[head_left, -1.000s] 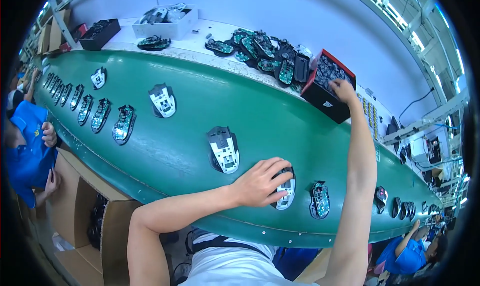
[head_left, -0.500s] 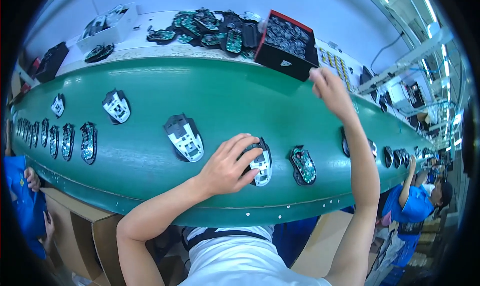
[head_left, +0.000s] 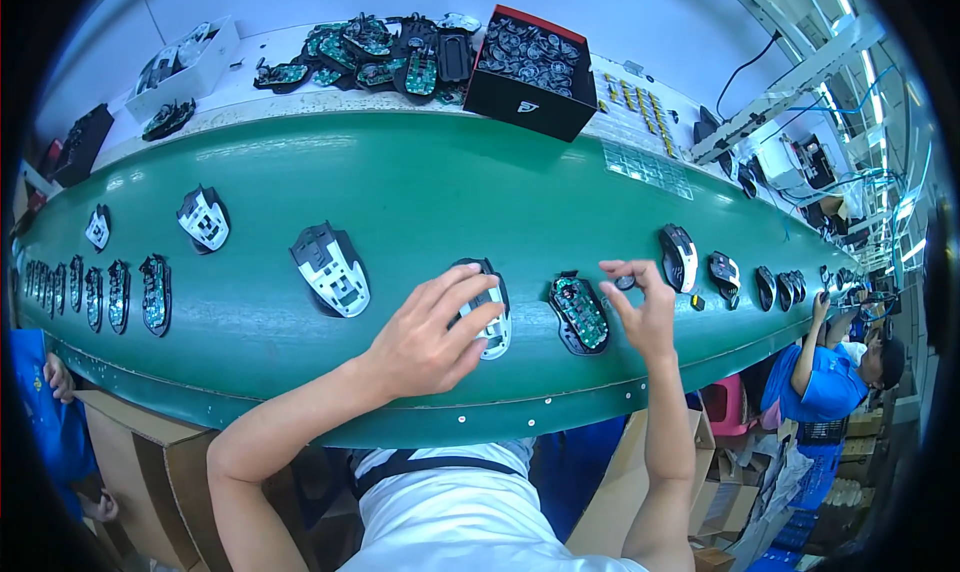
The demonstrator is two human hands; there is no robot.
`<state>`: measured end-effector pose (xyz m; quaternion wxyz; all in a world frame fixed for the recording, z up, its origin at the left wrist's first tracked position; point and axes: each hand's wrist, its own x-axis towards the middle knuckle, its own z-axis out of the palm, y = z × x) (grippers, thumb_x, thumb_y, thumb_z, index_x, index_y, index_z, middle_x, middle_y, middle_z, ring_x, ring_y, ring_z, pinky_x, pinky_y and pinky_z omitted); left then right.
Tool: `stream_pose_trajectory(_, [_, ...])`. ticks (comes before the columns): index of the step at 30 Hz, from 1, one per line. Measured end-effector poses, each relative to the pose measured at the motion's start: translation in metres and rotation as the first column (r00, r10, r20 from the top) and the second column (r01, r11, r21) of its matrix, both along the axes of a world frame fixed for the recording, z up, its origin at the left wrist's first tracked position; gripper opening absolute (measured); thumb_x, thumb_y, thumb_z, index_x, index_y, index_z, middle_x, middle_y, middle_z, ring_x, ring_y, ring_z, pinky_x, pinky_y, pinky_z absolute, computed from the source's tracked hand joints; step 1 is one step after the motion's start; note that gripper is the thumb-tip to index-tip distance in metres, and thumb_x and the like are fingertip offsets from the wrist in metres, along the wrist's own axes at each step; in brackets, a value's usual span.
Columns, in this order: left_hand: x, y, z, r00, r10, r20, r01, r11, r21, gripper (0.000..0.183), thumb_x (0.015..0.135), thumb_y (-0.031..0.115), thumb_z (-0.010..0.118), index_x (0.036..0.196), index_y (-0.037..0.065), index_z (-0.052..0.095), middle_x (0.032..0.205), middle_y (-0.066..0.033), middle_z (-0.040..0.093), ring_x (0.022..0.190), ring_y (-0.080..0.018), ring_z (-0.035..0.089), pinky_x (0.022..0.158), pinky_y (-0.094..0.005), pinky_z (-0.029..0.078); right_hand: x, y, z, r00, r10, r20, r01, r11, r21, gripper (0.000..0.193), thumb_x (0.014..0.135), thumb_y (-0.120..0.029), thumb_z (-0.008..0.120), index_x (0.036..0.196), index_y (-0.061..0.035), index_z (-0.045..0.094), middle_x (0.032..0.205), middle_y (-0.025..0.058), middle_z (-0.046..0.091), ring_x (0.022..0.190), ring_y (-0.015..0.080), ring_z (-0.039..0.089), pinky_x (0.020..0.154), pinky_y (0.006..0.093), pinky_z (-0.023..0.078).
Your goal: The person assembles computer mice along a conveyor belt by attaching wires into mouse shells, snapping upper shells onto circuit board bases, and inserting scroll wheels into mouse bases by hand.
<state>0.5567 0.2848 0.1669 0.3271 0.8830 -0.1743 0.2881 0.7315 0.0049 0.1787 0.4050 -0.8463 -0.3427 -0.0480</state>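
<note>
One mouse shell [head_left: 500, 324] part-hidden (by left hand [head_left: 425, 337]); disc [head_left: 625, 283] in right hand [head_left: 648, 310] indistinct.

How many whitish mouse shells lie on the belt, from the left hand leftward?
4: one shell partly hidden by the left hand, second just left, third farther left, fourth at far left.

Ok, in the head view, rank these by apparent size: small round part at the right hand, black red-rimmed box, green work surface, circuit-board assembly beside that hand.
Largest to smallest:
1. Green work surface
2. Black red-rimmed box
3. Circuit-board assembly
4. Small round part at the right hand
</note>
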Motion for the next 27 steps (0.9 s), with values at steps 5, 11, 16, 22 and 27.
stream_pose_trajectory(5, [0.014,-0.032,0.013,0.99,-0.126,-0.057,0.12,0.988,-0.099,0.041,0.079,0.009,0.075,0.118,0.007,0.063,0.124,-0.0129,0.062,0.117,-0.0352,0.061,0.096,-0.0454,0.051,-0.042,-0.002,0.013,0.997,0.069,-0.029,-0.067,0.996,0.06,0.028,0.077,-0.007,0.081,0.104,-0.0042,0.074,0.086,0.0082,0.072,0.071,0.0159,0.067,0.064,0.0297,0.054])
stream_pose_trajectory(11, [0.037,-0.064,0.011,0.972,-0.191,-0.139,0.167,0.971,-0.169,0.04,0.084,0.011,0.071,0.122,0.007,0.063,0.118,-0.0144,0.063,0.109,-0.0329,0.062,0.092,-0.0441,0.051,-0.069,-0.006,0.004,0.99,0.08,-0.119,-0.057,0.98,0.19,0.047,0.076,-0.003,0.085,0.118,-0.003,0.065,0.103,0.0117,0.076,0.085,0.0179,0.071,0.073,0.028,0.057])
stream_pose_trajectory(16, [0.065,-0.062,-0.005,0.963,0.014,-0.27,0.014,0.995,0.101,0.053,0.08,0.028,0.079,0.124,0.005,0.06,0.116,-0.0133,0.061,0.114,-0.0323,0.057,0.092,-0.0447,0.046,-0.033,-0.01,0.009,0.992,0.07,-0.109,-0.061,0.994,0.088,0.035,0.076,-0.002,0.084,0.108,0.0036,0.07,0.106,0.0129,0.072,0.083,0.0156,0.07,0.073,0.0276,0.059])
stream_pose_trajectory(22, [0.092,-0.072,-0.009,0.931,0.062,-0.359,0.021,0.975,0.221,0.056,0.075,0.033,0.085,0.119,0.004,0.065,0.112,-0.0121,0.063,0.111,-0.0301,0.059,0.089,-0.0425,0.047,-0.014,0.0,0.006,0.981,0.042,-0.188,-0.027,0.996,0.083,0.03,0.078,0.002,0.08,0.108,0.0024,0.072,0.103,0.0122,0.071,0.084,0.0159,0.071,0.075,0.0276,0.061])
stream_pose_trajectory(27, [0.093,-0.072,-0.016,0.942,0.078,-0.326,-0.001,0.973,0.23,0.052,0.075,0.032,0.085,0.117,0.006,0.067,0.109,-0.0113,0.063,0.109,-0.0293,0.059,0.088,-0.0423,0.047,-0.015,0.013,0.009,0.989,0.149,-0.017,-0.15,0.985,-0.088,0.033,0.078,0.003,0.078,0.11,-0.0026,0.073,0.107,0.012,0.07,0.082,0.0199,0.071,0.075,0.0311,0.062])
